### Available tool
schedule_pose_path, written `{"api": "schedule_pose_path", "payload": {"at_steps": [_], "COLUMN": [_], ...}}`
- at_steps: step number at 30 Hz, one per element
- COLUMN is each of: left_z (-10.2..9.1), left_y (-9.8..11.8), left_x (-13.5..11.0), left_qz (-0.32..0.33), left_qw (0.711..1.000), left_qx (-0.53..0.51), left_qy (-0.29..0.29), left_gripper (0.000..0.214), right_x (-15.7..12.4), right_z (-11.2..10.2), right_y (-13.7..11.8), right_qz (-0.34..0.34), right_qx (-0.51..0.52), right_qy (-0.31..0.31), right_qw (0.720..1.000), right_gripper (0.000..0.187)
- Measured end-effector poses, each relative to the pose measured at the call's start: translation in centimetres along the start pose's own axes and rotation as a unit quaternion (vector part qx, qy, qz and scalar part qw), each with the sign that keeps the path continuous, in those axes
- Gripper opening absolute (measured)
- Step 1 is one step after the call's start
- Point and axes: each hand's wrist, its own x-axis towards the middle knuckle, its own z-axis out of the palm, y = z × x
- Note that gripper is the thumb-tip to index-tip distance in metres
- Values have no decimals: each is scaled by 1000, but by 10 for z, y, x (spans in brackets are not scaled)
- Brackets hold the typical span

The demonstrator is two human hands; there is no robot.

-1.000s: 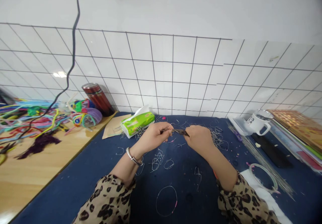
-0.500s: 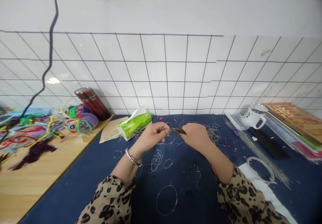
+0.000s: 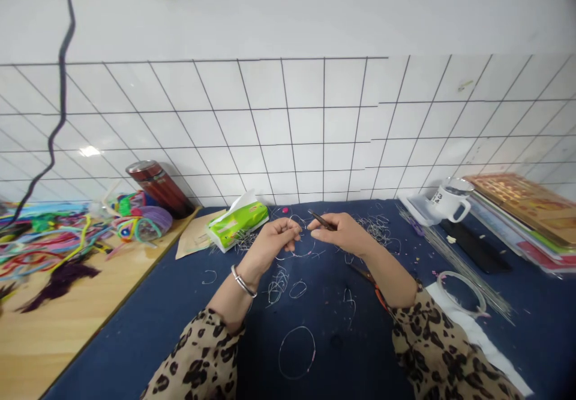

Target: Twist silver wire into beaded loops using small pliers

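Note:
My left hand [image 3: 272, 243] is pinched shut on a thin wire loop [image 3: 300, 250] that curves down between both hands. My right hand [image 3: 346, 232] is closed round small dark pliers [image 3: 321, 219], whose jaws point up and left, just clear of the left fingertips. Both hands hover over a dark blue mat [image 3: 148, 322] strewn with bent wire scraps [image 3: 279, 283]. A finished wire ring [image 3: 296, 352] with a pink bead lies nearer to me. Orange-handled cutters [image 3: 372, 282] lie partly hidden under my right forearm.
A green tissue pack [image 3: 237, 222] lies left of the hands, with a red metal flask [image 3: 158, 186] and a heap of coloured pipe cleaners [image 3: 67, 232] on the wooden table. On the right are a white mug [image 3: 452, 200], straight wires [image 3: 454, 262], a coil [image 3: 461, 292], stacked books [image 3: 526, 208].
The pliers have come off the wire and their jaws have tilted up, away from the left fingers. The hands have drawn slightly apart. The view has swung a little to the left.

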Motion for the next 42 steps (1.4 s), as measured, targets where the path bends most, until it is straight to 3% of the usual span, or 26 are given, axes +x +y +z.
{"api": "schedule_pose_path", "payload": {"at_steps": [6,12,19,24,30,36,38,42], "left_z": [12,25,32,28,21,16,14,11], "left_y": [-8,-12,-28,-31,-28,-33,-35,-36], "left_x": [-4,-4,2,4,4,6,8,9], "left_qz": [-4,-53,-79,-83,-88,-93,-87,-53], "left_qw": [999,988,972,969,962,961,968,986], "left_qx": [-32,-147,-221,-233,-260,-258,-234,-157], "left_qy": [2,-7,32,31,-11,-30,-27,-13], "left_gripper": [18,22,22,18,17,20,20,21], "right_x": [3,11,19,19,20,25,25,22], "right_z": [4,1,3,2,2,8,8,6], "right_y": [6,23,39,43,45,50,50,47], "right_qz": [-15,-5,7,4,12,-116,-134,-130], "right_qx": [24,34,28,29,-81,-291,-310,-280], "right_qy": [24,79,87,53,46,75,73,66], "right_qw": [999,996,996,998,996,947,938,949], "right_gripper": [29,24,21,18,21,14,14,13]}}
